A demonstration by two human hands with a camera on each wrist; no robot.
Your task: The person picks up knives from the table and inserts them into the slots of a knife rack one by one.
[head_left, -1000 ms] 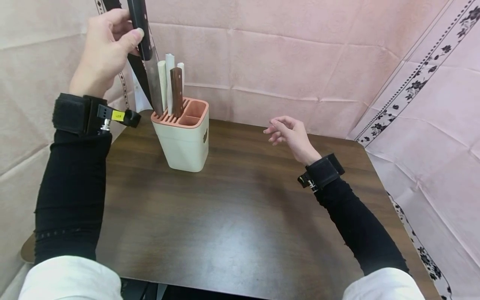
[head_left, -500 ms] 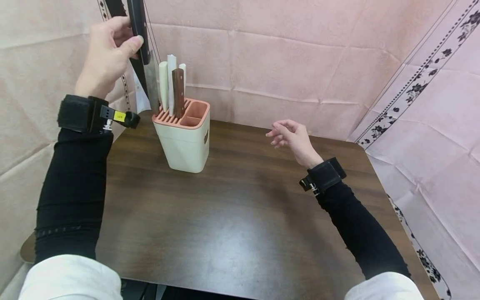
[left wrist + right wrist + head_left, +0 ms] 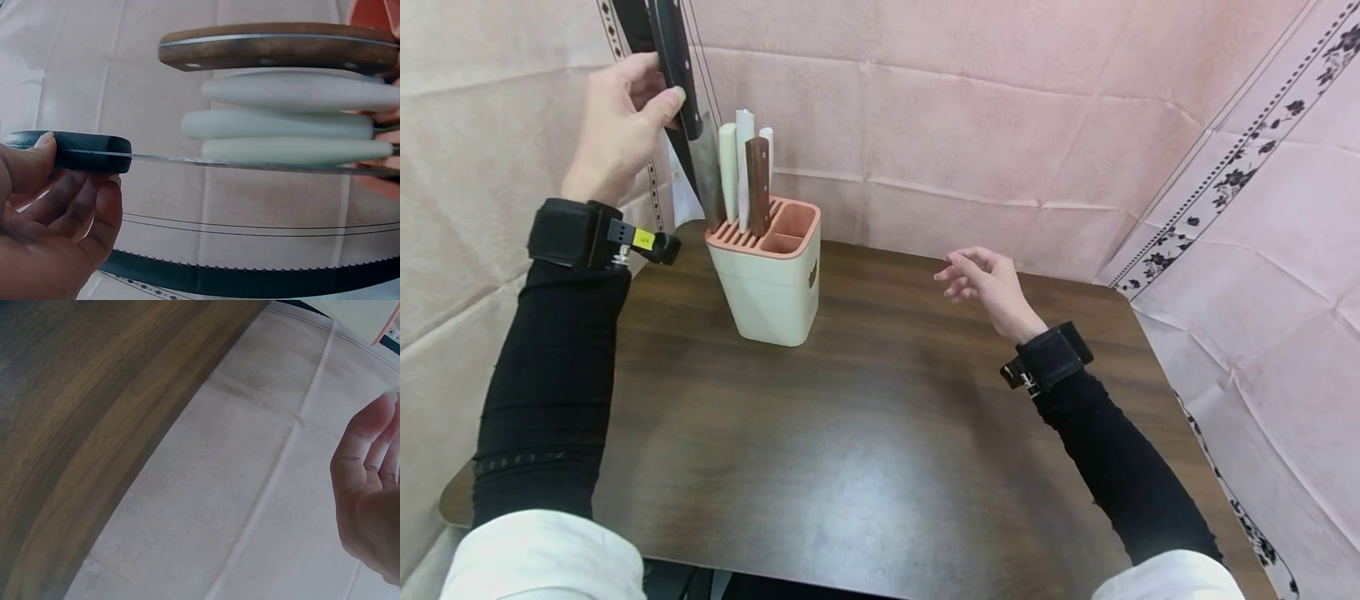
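Observation:
My left hand [image 3: 623, 125] pinches the black handle of a large kitchen knife [image 3: 674, 71] between thumb and fingers. Its blade points down, with the lower end in the leftmost part of the slotted top of a knife block [image 3: 763, 292], pale with a pink top. Beside that blade in the left wrist view stand several other handles: a brown wooden one [image 3: 275, 49] and pale ones, such as the greenish handle [image 3: 281, 124]. My right hand [image 3: 988, 287] hovers over the back of the table, fingers loosely bent and holding nothing.
The brown wooden table [image 3: 850, 425] carries the block at its back left. Pink cloth [image 3: 910, 125] hangs behind it, and a cloth with a floral border [image 3: 1232, 175] hangs at the right. Two open compartments [image 3: 793, 221] lie in the block's top, right of the handles.
My left hand has moved down and slightly right, and the black-handled knife has sunk lower into the block. The right hand has dropped a little.

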